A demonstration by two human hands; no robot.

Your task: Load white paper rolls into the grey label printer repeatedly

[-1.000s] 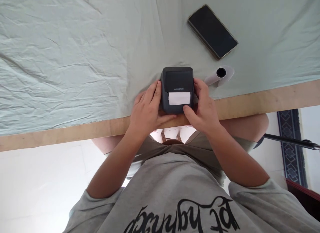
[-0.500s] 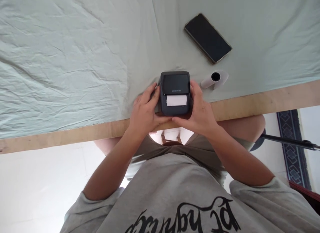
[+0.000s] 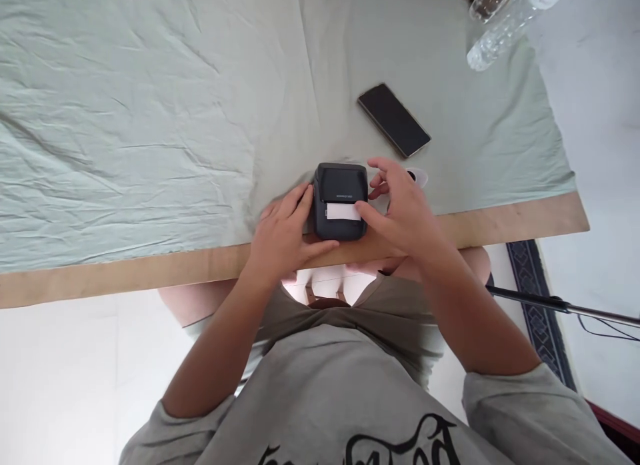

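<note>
A small black label printer (image 3: pixel 342 182) sits on the cloth close to the table's front edge. From its slot comes a white label strip (image 3: pixel 341 212), lying across the front of the top. My left hand (image 3: pixel 277 238) grips the printer's left side, fingers along the side wall and thumb at the front edge. Over on the right, my right hand (image 3: pixel 403 208) is open, its thumb touching the strip's right end. Its index finger reaches past the printer's right side while the other fingers curl loosely. Behind that hand a white object with a dark round end (image 3: pixel 421 177) is mostly hidden.
Beyond the printer lies a phone (image 3: pixel 394 120), screen up and dark. Clear plastic bottles (image 3: pixel 495 45) lie at the far right corner. A pale green wrinkled cloth (image 3: pixel 200 138) covers the table, stopping short of the wooden front edge (image 3: pixel 520 218). A black pole (image 3: pixel 530 300) stands off to the right.
My right hand has let go of the printer's right side and its thumb has come onto the label strip. My left hand stays on the printer. The view has shifted, bringing bottles into sight.
</note>
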